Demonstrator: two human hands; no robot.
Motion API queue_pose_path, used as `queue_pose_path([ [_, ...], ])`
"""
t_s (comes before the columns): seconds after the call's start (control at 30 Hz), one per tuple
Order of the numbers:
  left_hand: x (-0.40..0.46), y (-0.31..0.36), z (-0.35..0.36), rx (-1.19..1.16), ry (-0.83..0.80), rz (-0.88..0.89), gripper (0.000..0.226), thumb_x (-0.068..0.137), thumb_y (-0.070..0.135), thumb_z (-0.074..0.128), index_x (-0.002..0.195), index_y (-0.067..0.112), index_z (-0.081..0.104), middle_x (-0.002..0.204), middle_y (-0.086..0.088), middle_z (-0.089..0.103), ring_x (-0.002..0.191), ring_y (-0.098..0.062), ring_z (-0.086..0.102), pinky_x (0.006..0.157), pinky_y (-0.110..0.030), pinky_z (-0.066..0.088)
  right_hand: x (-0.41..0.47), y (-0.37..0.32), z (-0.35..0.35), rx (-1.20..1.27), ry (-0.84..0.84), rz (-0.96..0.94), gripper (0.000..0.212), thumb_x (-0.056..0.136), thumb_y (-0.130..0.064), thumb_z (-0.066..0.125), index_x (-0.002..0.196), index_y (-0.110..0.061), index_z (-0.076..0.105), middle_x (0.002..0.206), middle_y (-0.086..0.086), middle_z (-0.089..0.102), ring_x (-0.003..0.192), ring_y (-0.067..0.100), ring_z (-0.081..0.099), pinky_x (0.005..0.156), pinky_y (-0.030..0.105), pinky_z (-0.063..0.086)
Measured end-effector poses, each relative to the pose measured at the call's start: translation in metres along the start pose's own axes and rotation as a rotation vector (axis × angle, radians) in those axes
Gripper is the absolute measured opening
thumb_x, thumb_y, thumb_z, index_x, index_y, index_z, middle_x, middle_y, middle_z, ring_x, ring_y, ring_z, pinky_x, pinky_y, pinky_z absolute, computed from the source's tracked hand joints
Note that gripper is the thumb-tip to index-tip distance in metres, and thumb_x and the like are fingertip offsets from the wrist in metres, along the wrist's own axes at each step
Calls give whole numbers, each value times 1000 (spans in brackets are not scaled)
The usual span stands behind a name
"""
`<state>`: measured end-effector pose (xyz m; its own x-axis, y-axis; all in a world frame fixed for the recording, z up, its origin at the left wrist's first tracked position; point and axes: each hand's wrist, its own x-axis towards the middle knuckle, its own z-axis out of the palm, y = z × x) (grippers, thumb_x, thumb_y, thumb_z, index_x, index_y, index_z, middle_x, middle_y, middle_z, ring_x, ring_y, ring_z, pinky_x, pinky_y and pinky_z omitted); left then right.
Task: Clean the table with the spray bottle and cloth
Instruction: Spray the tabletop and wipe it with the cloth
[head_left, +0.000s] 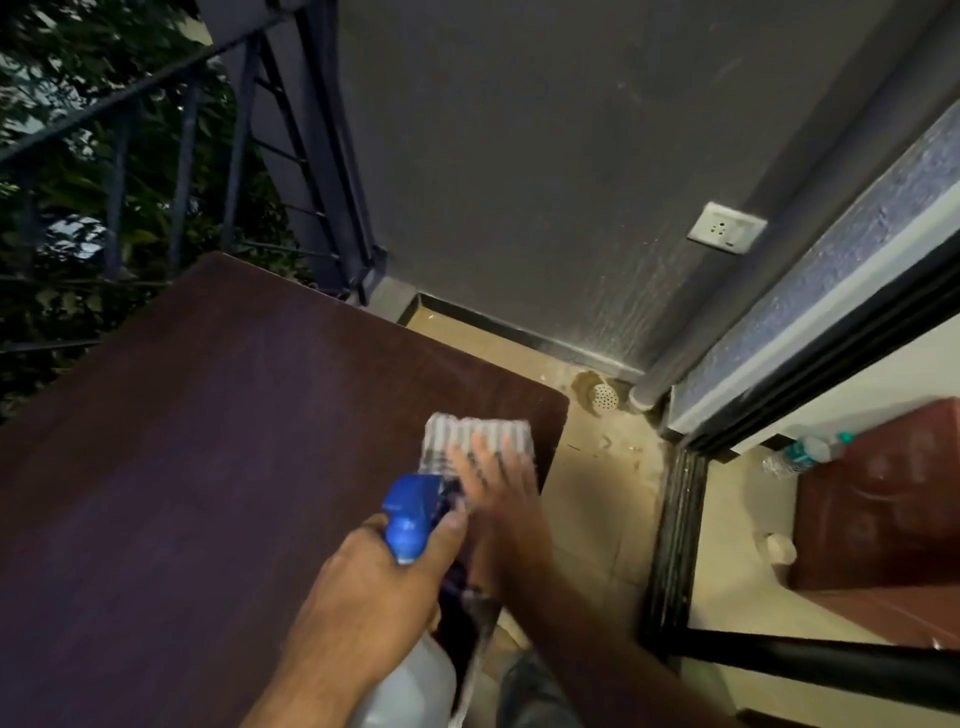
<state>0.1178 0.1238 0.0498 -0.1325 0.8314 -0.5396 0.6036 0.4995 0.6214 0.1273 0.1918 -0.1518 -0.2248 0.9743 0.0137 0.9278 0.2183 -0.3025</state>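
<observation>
A dark brown wooden table (218, 441) fills the left and centre of the head view. My left hand (374, 582) grips the neck of a spray bottle (413, 514) with a blue head and a pale body, held above the table's near right edge. My right hand (493, 478) lies flat with straight fingers on a folded grey-and-white striped cloth (478, 434), pressing it onto the table near the far right corner. The right hand looks blurred. The bottle's lower body runs out of view at the bottom.
A dark metal railing (249, 171) with foliage behind borders the table's far side. A grey wall with a white socket (726, 227) stands ahead. Right of the table are beige floor tiles, a floor drain (605, 397), a black sliding-door track (675, 540) and a plastic water bottle (805, 453).
</observation>
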Motion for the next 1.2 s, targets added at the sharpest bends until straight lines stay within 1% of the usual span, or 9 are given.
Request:
queue_pose_path([
  [0.03,-2,-1,-2,3,4,-11,74,72,82,45,81,12,68,62,8,76,73,-8,71,76,-32,53,5,95,-64,9,-75,57,62,99,-44,41,156,-22,32,163,9,29,153,35,17,124,54,7],
  [0.07,0,-6,-4,10,15,-14,73,77,79,46,80,10,69,61,10,75,70,-6,71,77,-31,52,-10,131,-95,99,-89,186,62,100,-43,38,158,-23,28,165,8,25,154,34,13,125,53,4],
  [0.1,0,-7,-5,11,26,-29,72,79,78,48,79,9,69,59,10,75,68,-4,71,77,-31,52,0,142,-87,-27,105,246,63,100,-43,36,159,-24,24,167,7,21,155,33,8,125,52,1],
  [0.13,2,-9,-5,6,43,-36,71,80,77,49,79,9,69,58,10,74,65,-3,71,75,-31,51,14,153,-102,-48,45,268,63,101,-44,36,159,-25,22,167,7,18,155,33,4,125,51,-2],
  [0.3,9,-7,-7,-50,102,-87,65,77,75,55,84,12,70,56,7,74,67,-7,72,79,-31,54,4,143,-97,-40,-40,138,64,100,-44,35,159,-24,21,167,7,19,155,35,3,125,52,-1],
  [0.5,35,6,-17,-125,125,-92,65,81,74,52,85,12,70,57,8,75,68,-8,73,78,-31,54,-60,133,-101,-22,-32,-41,59,93,-42,44,148,-21,47,157,8,41,148,37,28,117,50,19],
  [0.87,65,21,-26,-144,229,-180,63,74,78,51,85,18,66,63,5,76,71,-5,71,64,-25,45,122,106,-99,-12,-69,-150,61,97,-38,49,155,-23,37,163,5,31,152,36,19,124,52,9],
  [1.0,61,19,-28,-177,311,-225,56,72,78,55,86,24,61,77,3,74,79,-13,69,60,-25,41,124,108,-96,-27,-50,-236,57,93,-31,55,148,-14,49,154,14,44,145,45,34,119,59,21],
  [1.2,54,12,-29,-242,298,-235,62,68,83,47,90,27,60,74,0,75,81,-14,71,72,-34,51,57,148,-94,-30,-48,-347,56,97,-33,45,147,-8,47,156,16,41,150,42,20,119,63,19],
])
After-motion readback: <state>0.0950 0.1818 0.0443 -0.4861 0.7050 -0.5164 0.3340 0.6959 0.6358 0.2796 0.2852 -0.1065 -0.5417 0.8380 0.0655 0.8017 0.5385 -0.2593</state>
